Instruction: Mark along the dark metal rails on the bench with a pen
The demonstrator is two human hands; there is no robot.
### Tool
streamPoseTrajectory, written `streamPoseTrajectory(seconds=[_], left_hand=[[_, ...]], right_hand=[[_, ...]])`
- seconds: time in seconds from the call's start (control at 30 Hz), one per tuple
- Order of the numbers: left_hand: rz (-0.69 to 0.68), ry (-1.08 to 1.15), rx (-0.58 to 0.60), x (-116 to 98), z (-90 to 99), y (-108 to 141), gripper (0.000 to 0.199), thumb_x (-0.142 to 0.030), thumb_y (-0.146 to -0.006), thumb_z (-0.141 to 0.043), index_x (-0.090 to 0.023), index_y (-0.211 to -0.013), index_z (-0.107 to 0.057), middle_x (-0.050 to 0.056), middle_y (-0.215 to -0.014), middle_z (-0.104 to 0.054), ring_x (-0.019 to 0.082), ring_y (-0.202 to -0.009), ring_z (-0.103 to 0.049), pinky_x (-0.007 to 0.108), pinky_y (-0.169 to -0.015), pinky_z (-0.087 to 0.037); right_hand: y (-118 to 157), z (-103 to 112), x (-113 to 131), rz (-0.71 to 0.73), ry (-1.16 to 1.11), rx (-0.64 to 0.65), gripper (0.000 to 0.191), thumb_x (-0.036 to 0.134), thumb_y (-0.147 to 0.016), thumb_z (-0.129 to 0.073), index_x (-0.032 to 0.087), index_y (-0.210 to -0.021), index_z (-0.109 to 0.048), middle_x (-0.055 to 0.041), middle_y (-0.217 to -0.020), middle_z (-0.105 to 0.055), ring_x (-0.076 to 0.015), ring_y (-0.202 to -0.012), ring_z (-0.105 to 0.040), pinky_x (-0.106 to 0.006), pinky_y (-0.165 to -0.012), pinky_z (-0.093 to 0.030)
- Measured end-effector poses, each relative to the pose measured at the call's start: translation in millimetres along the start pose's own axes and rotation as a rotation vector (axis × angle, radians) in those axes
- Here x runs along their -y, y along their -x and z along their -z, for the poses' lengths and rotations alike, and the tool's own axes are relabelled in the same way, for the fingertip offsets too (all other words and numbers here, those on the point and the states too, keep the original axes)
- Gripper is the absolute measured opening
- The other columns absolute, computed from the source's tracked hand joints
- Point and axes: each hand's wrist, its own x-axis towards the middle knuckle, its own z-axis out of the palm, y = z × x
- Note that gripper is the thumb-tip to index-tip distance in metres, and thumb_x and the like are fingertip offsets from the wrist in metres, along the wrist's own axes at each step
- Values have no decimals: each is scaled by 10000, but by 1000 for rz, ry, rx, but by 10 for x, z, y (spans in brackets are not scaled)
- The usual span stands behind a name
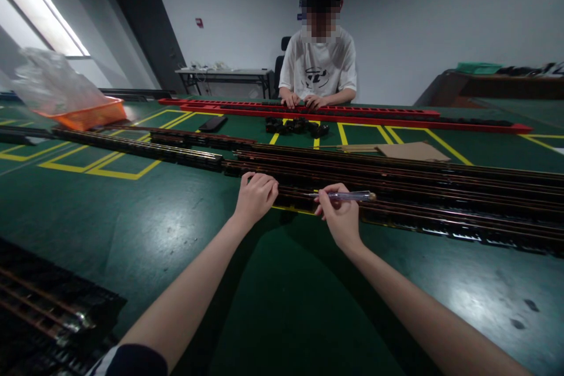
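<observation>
The right hand [341, 214] holds a pen-like tool [350, 195] in closed fingers, its tip toward the left hand [257, 197], which rests half-curled on the long dark strips [418, 188] — these run crosswise ahead, nearer the right; the left's grip I cannot tell.

Glossy green tabletop [185, 211], matt brown cardboard [414, 151], clear plastic bag [57, 82].

Workshop — long green worktable [282, 299]

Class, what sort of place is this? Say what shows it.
Probably an assembly workshop: long dark rails on a yellow-marked green table, and an orange bin.
</observation>
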Motion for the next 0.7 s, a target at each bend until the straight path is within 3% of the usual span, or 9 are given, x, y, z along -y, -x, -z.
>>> streamPoseTrajectory(seconds=[0.13,0.3,0.43,0.7], left_hand=[[-28,53,42,-109,-2,-9,318,-232,-931,-338,-192,-980,-650,53,-1008,-703,194,-956,-616,405,-942,-347],[-129,111,197,-166,-37,-12,338,-321,-906,-409,-171,-1171,-556,89,-1163,-641,227,-1064,-574,404,-925,-379],[-142,103,230,-156,-33,-14,356,-316,-846,-490,-175,-1169,-543,93,-1169,-626,242,-1066,-564,414,-927,-374],[-106,79,228,-197,-24,-27,282,-222,-823,-473,-171,-1084,-566,80,-1132,-646,238,-1028,-572,408,-910,-376]], right_hand=[[1,-1,23,0,26,8,219,399,-815,-573,197,-770,-501,9,-611,-612,-111,-456,-585,-206,-402,-427],[-5,-10,29,2,38,-5,206,389,-821,-558,202,-766,-492,19,-595,-599,-106,-435,-568,-207,-394,-420],[-9,-9,21,-7,35,1,192,371,-825,-549,201,-764,-486,18,-617,-601,-100,-434,-566,-204,-395,-418],[0,-9,20,11,44,4,183,362,-835,-540,202,-764,-484,21,-611,-596,-98,-434,-565,-202,-396,-420]])
